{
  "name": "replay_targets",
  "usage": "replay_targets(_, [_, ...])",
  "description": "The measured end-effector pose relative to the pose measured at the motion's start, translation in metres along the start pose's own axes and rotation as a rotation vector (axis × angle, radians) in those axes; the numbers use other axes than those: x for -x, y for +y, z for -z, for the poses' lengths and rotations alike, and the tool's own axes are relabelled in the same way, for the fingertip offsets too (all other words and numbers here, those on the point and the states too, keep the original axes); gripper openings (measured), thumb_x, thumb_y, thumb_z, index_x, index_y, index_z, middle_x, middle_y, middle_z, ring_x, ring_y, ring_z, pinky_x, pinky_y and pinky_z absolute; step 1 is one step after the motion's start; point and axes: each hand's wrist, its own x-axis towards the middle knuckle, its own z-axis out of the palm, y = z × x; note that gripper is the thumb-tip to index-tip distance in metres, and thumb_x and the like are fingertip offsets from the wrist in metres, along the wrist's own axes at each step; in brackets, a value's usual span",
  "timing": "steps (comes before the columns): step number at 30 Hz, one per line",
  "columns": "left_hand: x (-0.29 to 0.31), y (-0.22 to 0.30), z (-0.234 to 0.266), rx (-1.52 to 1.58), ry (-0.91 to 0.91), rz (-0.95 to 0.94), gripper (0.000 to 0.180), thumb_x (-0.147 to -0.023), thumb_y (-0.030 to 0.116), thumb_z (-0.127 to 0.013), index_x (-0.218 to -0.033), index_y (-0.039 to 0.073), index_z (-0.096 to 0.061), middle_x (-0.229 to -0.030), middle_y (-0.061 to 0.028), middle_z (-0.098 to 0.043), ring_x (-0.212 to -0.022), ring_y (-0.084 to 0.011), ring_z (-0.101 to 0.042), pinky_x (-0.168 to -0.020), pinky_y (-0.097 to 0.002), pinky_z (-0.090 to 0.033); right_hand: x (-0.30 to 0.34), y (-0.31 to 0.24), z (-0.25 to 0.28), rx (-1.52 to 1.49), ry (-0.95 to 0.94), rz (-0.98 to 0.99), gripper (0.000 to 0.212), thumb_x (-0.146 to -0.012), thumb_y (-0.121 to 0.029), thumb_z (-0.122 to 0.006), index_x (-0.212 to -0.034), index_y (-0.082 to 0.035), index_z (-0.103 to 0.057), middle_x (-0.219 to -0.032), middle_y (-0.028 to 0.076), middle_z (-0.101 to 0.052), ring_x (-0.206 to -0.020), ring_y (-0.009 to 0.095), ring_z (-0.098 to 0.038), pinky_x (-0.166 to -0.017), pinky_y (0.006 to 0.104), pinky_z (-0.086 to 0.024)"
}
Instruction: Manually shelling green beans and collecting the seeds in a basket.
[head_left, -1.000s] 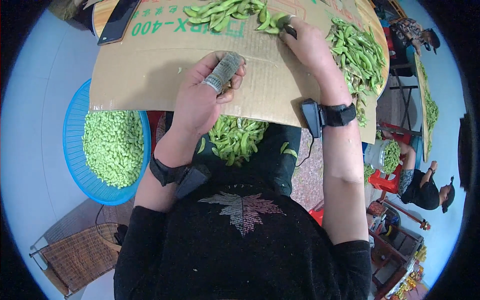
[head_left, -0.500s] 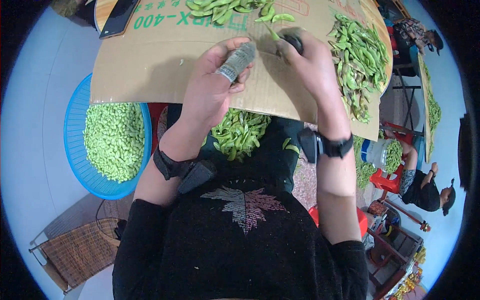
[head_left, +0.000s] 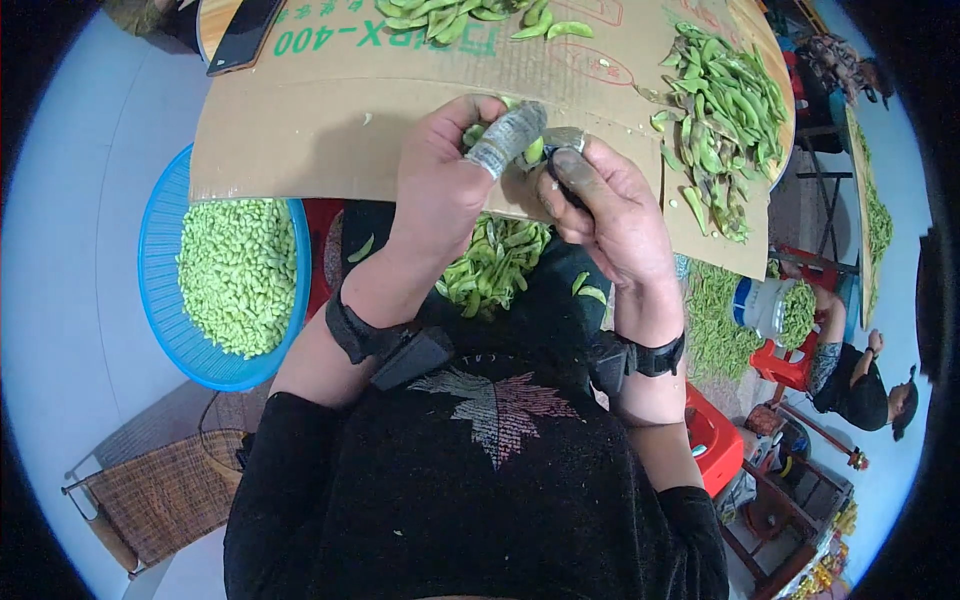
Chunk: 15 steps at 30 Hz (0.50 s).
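Now, left of the cardboard sheet [head_left: 300,120], the blue basket [head_left: 153,300] of shelled beans [head_left: 240,275] stands much as it did. Over the sheet's near part, our left hand [head_left: 440,170] is curled, its wrapped thumb pinching a green pod [head_left: 535,151]. That pod sits between our hands, above the sheet. Our right hand [head_left: 615,200], a second ago at the sheet's far side, has come back beside it, fingers bent; we cannot tell whether they grip it. So reaching has given way to two-handed work. A pod pile [head_left: 730,100] covers the sheet's right side.
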Motion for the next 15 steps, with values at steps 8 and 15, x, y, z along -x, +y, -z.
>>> replay_targets(8, [0.0, -0.002, 0.013, 0.271, -0.18, 0.236, 0.025, -0.075, -0.006, -0.054, -0.098, 0.0, -0.058, -0.086, -0.0028, -0.061, -0.076, -0.0081, -0.055, -0.066, -0.0203, -0.044, -0.001, 0.013, 0.004, -0.422, -0.063, -0.086, 0.015, -0.093, -0.017, -0.046, -0.092, -0.005, -0.056, -0.063, -0.005, -0.048, -0.044, 0.0, -0.032, -0.039, 0.0154, -0.027])
replay_targets(15, [-0.006, -0.018, 0.012, -0.172, -0.082, -0.03, 0.031, -0.071, -0.011, -0.055, -0.098, 0.003, -0.052, -0.096, -0.0051, -0.058, -0.082, -0.0092, -0.055, -0.063, -0.0196, -0.042, -0.01, 0.02, -0.008, 0.393, 0.327, 0.31, 0.014, -0.09, -0.01, -0.049, -0.081, -0.002, -0.056, -0.062, -0.003, -0.051, -0.052, 0.003, -0.044, -0.047, 0.0193, -0.035])
